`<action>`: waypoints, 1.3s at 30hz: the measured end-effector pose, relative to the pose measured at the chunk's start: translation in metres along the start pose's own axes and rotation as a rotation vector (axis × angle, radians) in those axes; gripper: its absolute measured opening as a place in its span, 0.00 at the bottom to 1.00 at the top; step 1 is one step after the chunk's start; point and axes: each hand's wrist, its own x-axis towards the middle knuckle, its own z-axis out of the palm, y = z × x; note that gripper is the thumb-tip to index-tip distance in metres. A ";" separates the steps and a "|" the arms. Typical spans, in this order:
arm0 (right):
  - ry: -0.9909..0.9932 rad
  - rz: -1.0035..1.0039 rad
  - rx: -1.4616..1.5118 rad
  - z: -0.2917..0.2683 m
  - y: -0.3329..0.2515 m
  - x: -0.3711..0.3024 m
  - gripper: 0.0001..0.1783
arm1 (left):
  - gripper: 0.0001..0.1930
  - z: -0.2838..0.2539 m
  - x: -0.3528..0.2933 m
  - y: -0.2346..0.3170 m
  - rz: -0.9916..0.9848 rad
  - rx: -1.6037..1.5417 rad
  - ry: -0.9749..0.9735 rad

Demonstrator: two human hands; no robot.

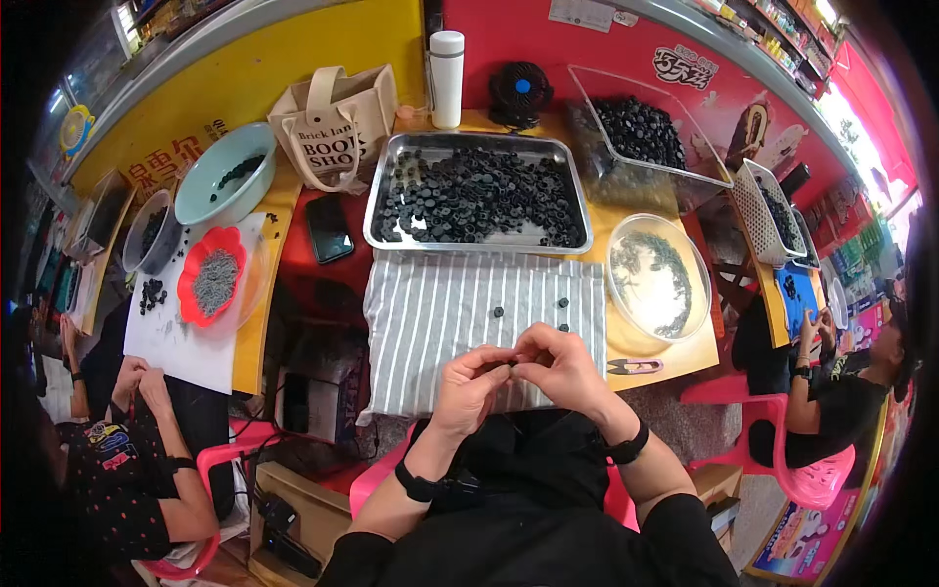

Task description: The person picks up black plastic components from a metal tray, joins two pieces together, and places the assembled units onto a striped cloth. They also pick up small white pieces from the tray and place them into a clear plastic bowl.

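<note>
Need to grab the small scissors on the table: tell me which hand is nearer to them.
Right. The right hand sits just left of the scissors; the left hand is farther left, beyond the right.

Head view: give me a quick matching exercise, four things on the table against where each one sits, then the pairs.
Things:
1. metal tray of black rings
2. white bottle
3. black phone
4. glass bowl

Places:
A. on the red surface left of the tray
B. right of the striped cloth
C. standing behind the tray, next to the small black fan
D. just beyond the striped cloth, straight ahead of both hands

Pairs: 1-D, 2-C, 3-A, 4-B
</note>
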 end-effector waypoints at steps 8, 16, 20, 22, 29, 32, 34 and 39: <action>0.322 -0.254 -0.167 0.020 0.008 -0.014 0.12 | 0.18 0.005 0.001 0.008 -0.055 -0.118 0.047; 0.325 -0.325 -0.057 0.025 0.016 -0.018 0.16 | 0.20 0.004 0.002 0.012 -0.117 -0.148 0.013; 0.365 -0.411 -0.072 0.024 0.016 -0.017 0.14 | 0.20 0.023 -0.001 0.024 -0.222 -0.125 0.034; 0.388 -0.421 -0.039 0.028 0.016 -0.019 0.14 | 0.19 0.030 -0.003 0.032 -0.235 -0.108 0.054; 0.365 -0.108 0.769 0.016 0.048 -0.026 0.07 | 0.14 0.025 0.063 0.116 0.028 0.790 0.091; 0.396 -0.025 0.897 0.016 0.052 -0.032 0.07 | 0.13 0.014 0.135 0.136 0.508 1.510 0.098; 0.370 -0.033 0.905 0.020 0.051 -0.036 0.07 | 0.19 -0.015 0.160 0.130 0.570 1.873 0.100; 0.353 0.003 0.982 0.014 0.057 -0.035 0.08 | 0.21 -0.026 0.175 0.095 0.419 1.976 0.055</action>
